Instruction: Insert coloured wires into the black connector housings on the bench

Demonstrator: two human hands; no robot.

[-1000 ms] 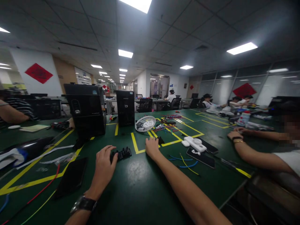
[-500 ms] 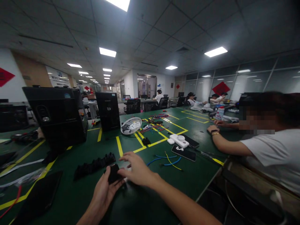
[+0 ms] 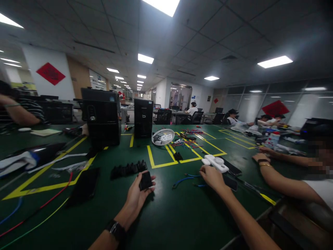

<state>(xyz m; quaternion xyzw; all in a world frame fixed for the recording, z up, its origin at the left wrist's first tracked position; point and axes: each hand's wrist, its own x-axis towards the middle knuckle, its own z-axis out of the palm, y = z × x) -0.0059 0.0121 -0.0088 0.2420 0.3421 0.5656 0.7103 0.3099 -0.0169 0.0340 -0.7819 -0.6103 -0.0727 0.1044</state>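
Note:
A small black square block (image 3: 146,181) sits in my left hand (image 3: 137,194), with the thumb along one side and the fingers beneath it. My right hand (image 3: 213,177) hangs over the loose blue wires (image 3: 183,180), fingers curled down and pressed together. Whatever its fingertips hold, if anything, is hidden. Behind that hand lie a white device (image 3: 215,162) and a dark phone (image 3: 230,183), partly covered. A row of black blocks (image 3: 128,169) lies just beyond my left hand, and a smaller black piece (image 3: 178,156) rests farther back.
A white basket (image 3: 163,137) and bundles of coloured wires (image 3: 191,139) lie on the green table (image 3: 166,215). Two black computer towers (image 3: 101,118) stand at the back left. A black flat pad (image 3: 84,185) lies at left. A co-worker's forearm (image 3: 283,178) rests at right.
My right hand has left the black block and moved right to the blue wires. The block stays in my left hand. The view has turned left.

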